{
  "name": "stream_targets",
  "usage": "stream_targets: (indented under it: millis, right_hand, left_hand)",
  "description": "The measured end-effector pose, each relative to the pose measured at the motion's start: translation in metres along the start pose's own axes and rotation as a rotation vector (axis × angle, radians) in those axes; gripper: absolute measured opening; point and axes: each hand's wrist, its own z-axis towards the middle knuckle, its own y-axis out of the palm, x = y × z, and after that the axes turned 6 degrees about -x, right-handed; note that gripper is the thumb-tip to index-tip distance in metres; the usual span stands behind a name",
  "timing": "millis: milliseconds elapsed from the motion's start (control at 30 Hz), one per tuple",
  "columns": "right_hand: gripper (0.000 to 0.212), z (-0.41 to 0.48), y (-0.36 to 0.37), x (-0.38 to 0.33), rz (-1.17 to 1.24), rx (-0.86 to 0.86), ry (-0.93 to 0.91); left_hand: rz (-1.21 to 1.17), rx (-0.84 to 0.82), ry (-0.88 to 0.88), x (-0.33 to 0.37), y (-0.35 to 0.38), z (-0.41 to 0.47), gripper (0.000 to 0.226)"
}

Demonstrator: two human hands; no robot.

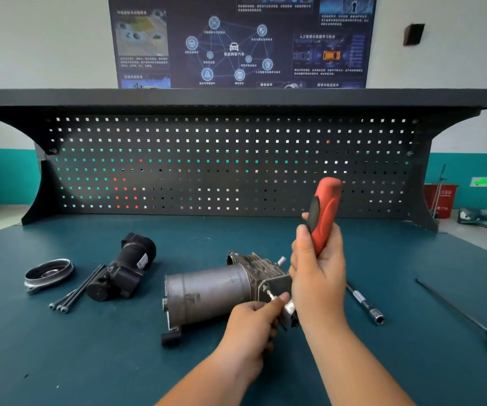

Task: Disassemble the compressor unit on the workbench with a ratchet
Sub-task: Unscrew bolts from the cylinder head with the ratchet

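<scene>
The compressor unit [207,291], a grey metal cylinder with a finned head, lies on its side in the middle of the teal workbench [119,361]. My right hand [318,271] grips the red and black handle of the ratchet [324,209], which stands nearly upright to the right of the unit. The ratchet's silver head [290,307] sits low at the unit's right end, on a bit that reaches a bolt there. My left hand [254,320] pinches that bit and head from below. The bolt itself is mostly hidden by my fingers.
Removed parts lie at the left: a black cylindrical part [122,271], a round cover [49,272] and long bolts [75,294]. A socket extension bar [366,306] and a yellow-handled screwdriver [467,320] lie at the right. A pegboard [230,162] backs the bench.
</scene>
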Motion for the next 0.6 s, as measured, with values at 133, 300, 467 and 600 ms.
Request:
stream_targets:
  millis: [133,300,467,600]
  right_hand:
    - [0.013,0.012,-0.008,0.007,0.277,0.29,0.23]
    - [0.02,0.02,-0.028,0.022,0.583,0.596,0.574]
    - [0.014,0.014,-0.013,0.008,0.376,0.408,0.263]
    - [0.013,-0.004,0.002,-0.003,0.01,0.058,-0.068]
  left_hand:
    - [-0.171,-0.02,-0.003,0.0,-0.001,-0.003,0.049]
    - [-0.265,-0.088,-0.052,0.001,-0.003,0.0,0.049]
    - [-0.141,-0.097,-0.106,0.005,-0.013,0.0,0.036]
    - [0.017,-0.09,-0.087,0.005,-0.014,0.001,0.042]
